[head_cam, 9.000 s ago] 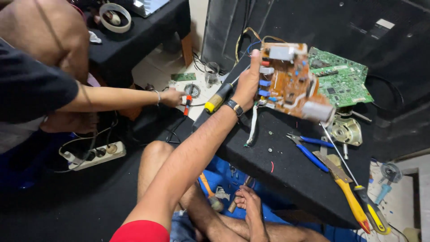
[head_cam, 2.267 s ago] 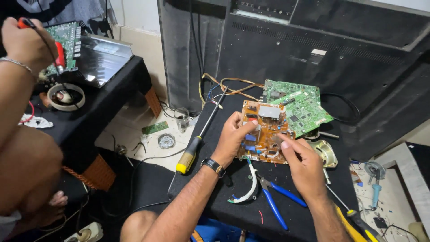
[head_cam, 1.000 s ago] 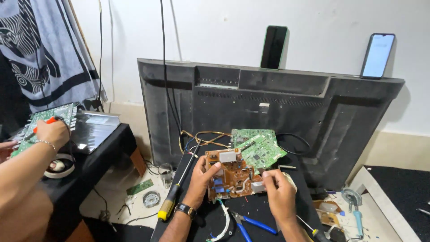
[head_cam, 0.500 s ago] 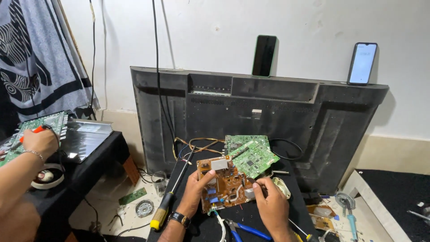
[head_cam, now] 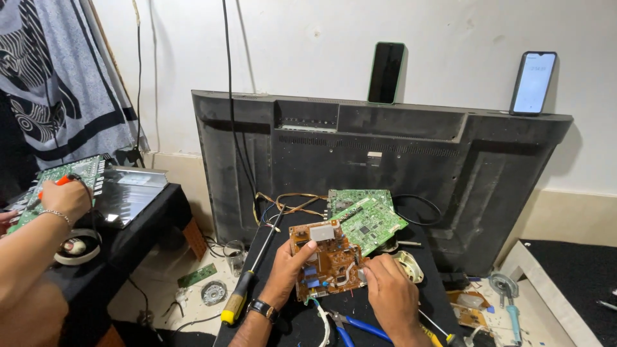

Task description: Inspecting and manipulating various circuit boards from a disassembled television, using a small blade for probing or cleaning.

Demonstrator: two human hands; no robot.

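Note:
A brown circuit board [head_cam: 328,260] lies on a small black table [head_cam: 437,302] in front of me. My left hand [head_cam: 288,275], with a watch on its wrist, grips the board's left edge. On the board's lower right corner rests my right hand [head_cam: 391,297], fingers curled on the board's edge. Two green circuit boards [head_cam: 366,218] lie just behind the brown one. A long screwdriver with a yellow-and-black handle [head_cam: 239,299] lies at the table's left edge.
A black television back panel [head_cam: 385,160] leans on the wall with two phones [head_cam: 385,72] standing on top. Blue-handled pliers [head_cam: 353,324] lie near my wrists. At left another person's hand [head_cam: 64,199] works on a green board [head_cam: 61,183] over a black table.
My view has tilted up from the table to show the television and wall. Both my hands have stayed on the brown board. The other person's hand stays on the green board at left.

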